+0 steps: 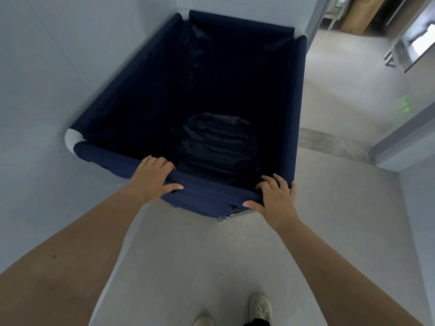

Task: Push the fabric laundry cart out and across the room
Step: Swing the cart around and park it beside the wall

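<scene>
A dark navy fabric laundry cart (292,118) stands in front of me with its open top facing up. Dark bundled cloth (216,135) lies at its bottom. My left hand (153,177) grips the near rim left of centre, fingers curled over the edge. My right hand (275,196) grips the same rim at the near right corner, thumb on the outside. White corner pieces (73,138) show where the fabric sleeves meet. A bit of metal frame (226,217) peeks out under the near right corner.
A pale wall (42,90) runs close along the cart's left side and a wall corner stands behind it. To the right a doorway with a stone threshold strip (334,142) leads to a room with metal furniture (414,48). My feet (260,307) are on the light floor.
</scene>
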`<state>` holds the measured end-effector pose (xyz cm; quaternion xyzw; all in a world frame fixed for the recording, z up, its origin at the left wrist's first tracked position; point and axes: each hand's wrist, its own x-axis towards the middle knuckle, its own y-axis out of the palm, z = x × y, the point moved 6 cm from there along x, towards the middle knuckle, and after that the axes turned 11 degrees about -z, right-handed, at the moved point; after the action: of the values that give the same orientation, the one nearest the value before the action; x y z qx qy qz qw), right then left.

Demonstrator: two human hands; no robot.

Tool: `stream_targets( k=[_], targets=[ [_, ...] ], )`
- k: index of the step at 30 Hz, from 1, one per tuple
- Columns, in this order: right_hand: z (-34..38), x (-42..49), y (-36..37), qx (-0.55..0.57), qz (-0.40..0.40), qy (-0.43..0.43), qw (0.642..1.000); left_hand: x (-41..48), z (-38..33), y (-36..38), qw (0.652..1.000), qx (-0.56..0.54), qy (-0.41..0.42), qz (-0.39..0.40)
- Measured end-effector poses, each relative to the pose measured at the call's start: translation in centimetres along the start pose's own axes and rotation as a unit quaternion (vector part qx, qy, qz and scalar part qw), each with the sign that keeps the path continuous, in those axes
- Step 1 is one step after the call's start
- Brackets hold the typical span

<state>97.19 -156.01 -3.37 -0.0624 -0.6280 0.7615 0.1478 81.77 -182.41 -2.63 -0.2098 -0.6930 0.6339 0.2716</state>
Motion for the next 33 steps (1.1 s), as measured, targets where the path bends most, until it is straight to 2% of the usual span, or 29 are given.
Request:
stream_targets(
  k=[4,8,13,16,23,27,33],
  targets=[
    [-0.1,-0.2,0.1,0.000,0.001,-0.003,1.000,-0.3,-0.3,0.0,1.000,0.004,-0.025,0.010],
    [-0.2,-0.6,-0.3,0.040,0.022,-0.030,0.999,-1.6,-1.8,-0.1,0.984,-0.050,-0.167,0.035],
    [-2.3,-0.9,-1.0,0.051,0.090,-0.166,0.981,-2.4,-10.9,-1.1,0.921,-0.189,-0.328,-0.090],
    [-4.6,-0.9,-2.3,0.030,0.109,-0.255,0.960,-1.5,-18.0,-0.4,0.899,-0.212,-0.375,-0.081],
    [-10.1,3.8,-5.1,0.013,0.131,-0.346,0.929,2.2,-27.4,1.3,0.887,-0.180,-0.423,-0.052],
    [-11.1,7.1,-5.1,0.005,0.156,-0.361,0.920,2.9,-29.2,2.0,0.908,-0.162,-0.387,0.017],
    [-11.7,13.1,-3.9,-0.037,0.156,-0.399,0.903,3.8,-29.6,2.6,0.928,-0.097,-0.356,0.057]
  ],
)
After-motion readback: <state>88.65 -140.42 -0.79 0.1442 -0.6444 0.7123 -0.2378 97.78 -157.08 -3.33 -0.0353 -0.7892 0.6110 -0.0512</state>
